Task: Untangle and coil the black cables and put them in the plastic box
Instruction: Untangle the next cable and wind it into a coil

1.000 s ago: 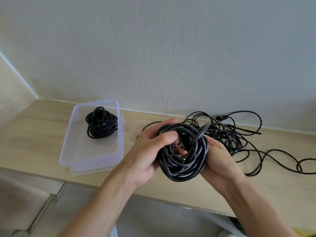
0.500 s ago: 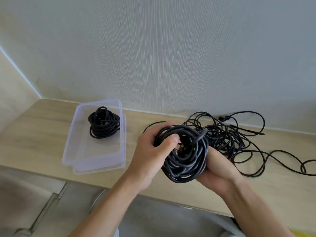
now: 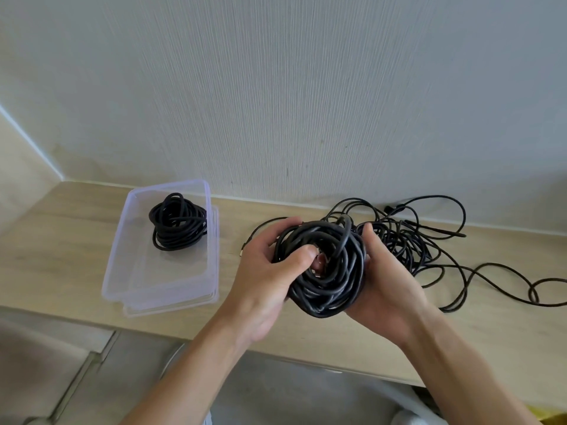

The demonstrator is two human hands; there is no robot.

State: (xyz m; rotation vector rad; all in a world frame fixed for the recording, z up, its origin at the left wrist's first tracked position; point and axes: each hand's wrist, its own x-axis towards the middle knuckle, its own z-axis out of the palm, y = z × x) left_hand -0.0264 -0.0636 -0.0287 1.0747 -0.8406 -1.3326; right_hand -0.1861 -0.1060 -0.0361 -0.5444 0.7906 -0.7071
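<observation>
Head view | your left hand (image 3: 264,271) and right hand (image 3: 389,286) both gripped one black cable coil (image 3: 325,280), fingers (image 3: 302,254) curled round its loops, above the surface (image 3: 61,240) | second coil (image 3: 178,222) lay inside the plastic box (image 3: 171,271), left | loose tangled cables (image 3: 414,240) sprawled on the surface beyond your right hand.

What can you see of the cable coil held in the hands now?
The coil is a thick round bundle of black loops, smooth, rubbery-looking. It is held over the table, its centre facing the camera. The left hand grips its left side, thumb in the centre; the right hand cups its right side from behind. One cable end crosses its top.
</observation>
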